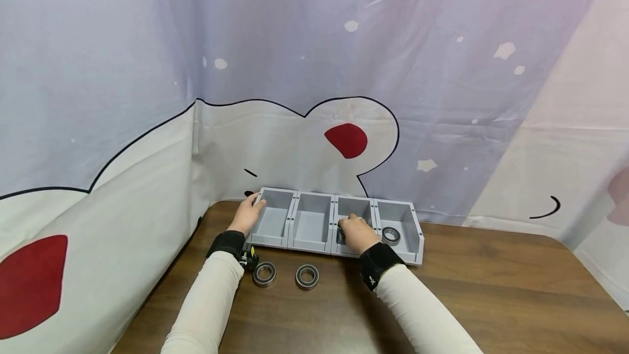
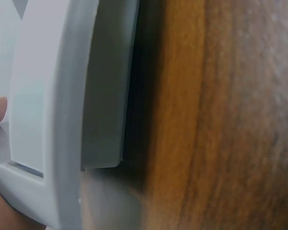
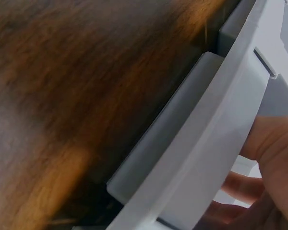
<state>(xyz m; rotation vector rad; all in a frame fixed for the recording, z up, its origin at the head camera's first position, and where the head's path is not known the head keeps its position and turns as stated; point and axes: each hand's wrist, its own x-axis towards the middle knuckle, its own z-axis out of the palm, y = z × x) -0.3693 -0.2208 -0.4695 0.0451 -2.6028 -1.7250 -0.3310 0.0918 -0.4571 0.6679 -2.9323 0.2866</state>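
A row of joined grey bins (image 1: 310,247) stands at the back of the table. My left hand (image 1: 247,215) grips the leftmost bin's outer side wall, thumb over the rim; the left wrist view shows that bin's front lip (image 2: 69,115) close up. My right hand (image 1: 358,232) reaches down into the third bin from the left, fingers curled at a dark bearing (image 1: 340,234) that they mostly hide. In the right wrist view the fingers (image 3: 245,187) are behind the bin's front wall (image 3: 201,158), and the bearing cannot be seen. Another bearing (image 1: 391,236) lies in the rightmost bin.
Two more bearings, one on the left (image 1: 264,274) and one to its right (image 1: 307,277), lie flat on the wooden table (image 1: 491,283) before the bins. A printed cloth (image 1: 295,146) hangs right behind the row and along the left side.
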